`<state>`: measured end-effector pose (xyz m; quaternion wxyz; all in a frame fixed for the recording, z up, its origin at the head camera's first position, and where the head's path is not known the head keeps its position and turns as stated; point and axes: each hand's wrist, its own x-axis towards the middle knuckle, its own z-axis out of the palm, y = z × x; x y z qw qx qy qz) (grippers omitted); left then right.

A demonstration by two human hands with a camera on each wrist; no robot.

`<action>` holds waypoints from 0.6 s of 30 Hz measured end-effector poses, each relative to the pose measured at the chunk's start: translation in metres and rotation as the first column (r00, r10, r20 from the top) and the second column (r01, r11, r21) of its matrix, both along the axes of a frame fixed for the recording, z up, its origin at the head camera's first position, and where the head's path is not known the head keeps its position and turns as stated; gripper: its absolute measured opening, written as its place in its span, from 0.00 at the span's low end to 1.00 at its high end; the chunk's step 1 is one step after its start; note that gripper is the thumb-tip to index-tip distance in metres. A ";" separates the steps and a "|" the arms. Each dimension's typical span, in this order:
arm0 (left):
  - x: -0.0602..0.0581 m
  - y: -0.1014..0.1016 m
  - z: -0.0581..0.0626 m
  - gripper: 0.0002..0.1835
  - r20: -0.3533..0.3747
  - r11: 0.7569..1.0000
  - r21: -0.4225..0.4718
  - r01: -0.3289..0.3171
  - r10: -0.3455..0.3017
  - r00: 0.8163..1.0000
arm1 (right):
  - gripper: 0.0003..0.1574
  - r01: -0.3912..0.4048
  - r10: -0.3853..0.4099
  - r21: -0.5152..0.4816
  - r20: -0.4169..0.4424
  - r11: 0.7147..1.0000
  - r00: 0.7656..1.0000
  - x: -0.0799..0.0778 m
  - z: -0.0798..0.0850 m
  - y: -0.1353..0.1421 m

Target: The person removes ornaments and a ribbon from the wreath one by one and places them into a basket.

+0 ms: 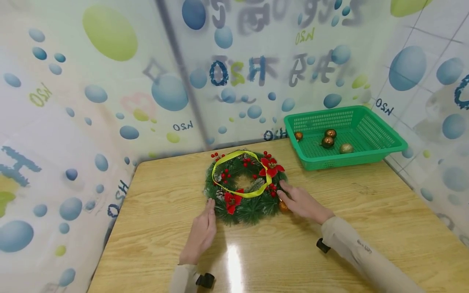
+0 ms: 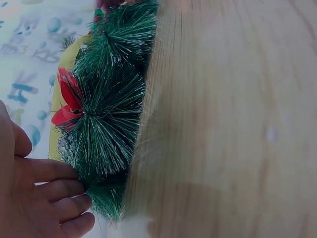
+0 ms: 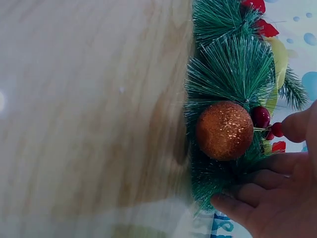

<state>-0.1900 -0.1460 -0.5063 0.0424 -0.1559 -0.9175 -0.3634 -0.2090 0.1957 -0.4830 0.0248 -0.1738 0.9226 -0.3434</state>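
Observation:
A green pine wreath [image 1: 253, 212] with red flowers [image 1: 232, 202], berries and pine cones lies on the table. A loop of yellow ribbon [image 1: 247, 195] rests on top of it. My left hand [image 1: 201, 230] is at the wreath's front left edge, its straight fingers touching the needles [image 2: 106, 198]. On the opposite side my right hand [image 1: 302, 203] has its extended fingers against the wreath's edge, with the thumb beside the red berries [image 3: 261, 117]. A glittery copper bauble [image 3: 225, 130] sits at the wreath's outer side near that hand, apart from its fingertips.
At the back right of the wooden table [image 1: 157, 228] stands a green plastic basket [image 1: 351, 160]. It holds several baubles, among them a copper one [image 1: 327, 141] and a gold one [image 1: 346, 148]. A printed curtain [image 1: 146, 122] hangs behind the table.

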 end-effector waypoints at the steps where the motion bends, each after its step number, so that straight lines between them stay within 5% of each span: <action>1: 0.001 0.001 0.000 0.28 0.001 1.000 0.003 -0.001 0.001 1.000 | 0.39 0.003 -0.003 0.002 0.004 1.000 1.000 -0.002 0.000 0.001; 18: 0.010 0.010 -0.001 0.26 -0.027 1.000 0.001 -0.015 0.015 1.000 | 0.38 0.004 -0.003 -0.009 0.041 1.000 0.999 -0.020 0.002 0.006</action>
